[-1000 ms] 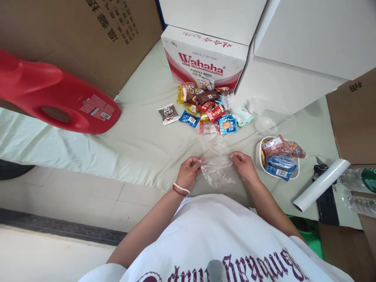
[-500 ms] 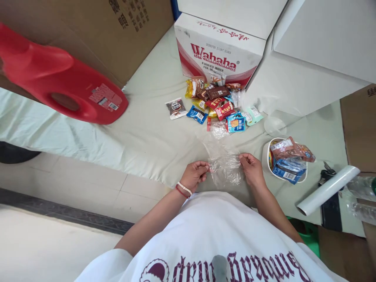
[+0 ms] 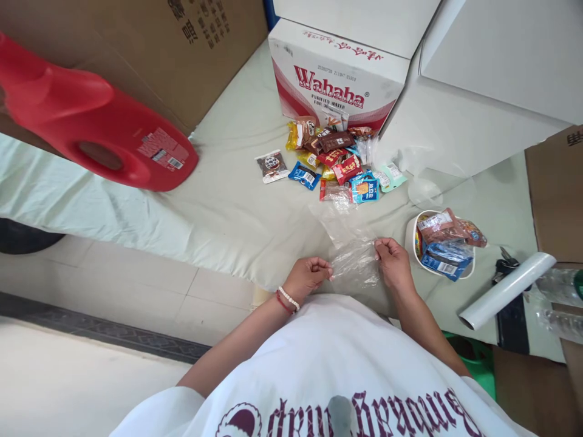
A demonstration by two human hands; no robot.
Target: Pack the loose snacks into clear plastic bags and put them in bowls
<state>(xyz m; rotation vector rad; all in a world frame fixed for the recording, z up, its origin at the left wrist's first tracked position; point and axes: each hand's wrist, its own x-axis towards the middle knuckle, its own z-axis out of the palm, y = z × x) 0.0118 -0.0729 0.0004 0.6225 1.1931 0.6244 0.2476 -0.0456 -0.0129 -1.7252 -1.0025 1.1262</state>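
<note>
A thin clear plastic bag (image 3: 353,258) is stretched between my two hands, close to the table edge in front of my shirt. My left hand (image 3: 307,276), with a white bead bracelet and a red one at the wrist, pinches the bag's left side. On the opposite side, my right hand (image 3: 392,261) grips it between thumb and fingers. The bag's far end reaches toward a pile of wrapped snacks (image 3: 337,159). To the right of my right hand stands a white plastic tub (image 3: 412,233) with snack packets (image 3: 446,255) in it.
Behind the snacks stands a Wahaha water carton (image 3: 337,79). A red detergent jug (image 3: 132,152) lies at the left. A clear plastic lid or dish (image 3: 426,193), a white roll (image 3: 507,291), a black phone-like object (image 3: 514,325) and clear bottles (image 3: 558,288) are at the right.
My left hand has shifted down the bag's left side, toward my body. My right hand keeps its pinch, and the bag is drawn into slanting folds. The head view has swung slightly left.
</note>
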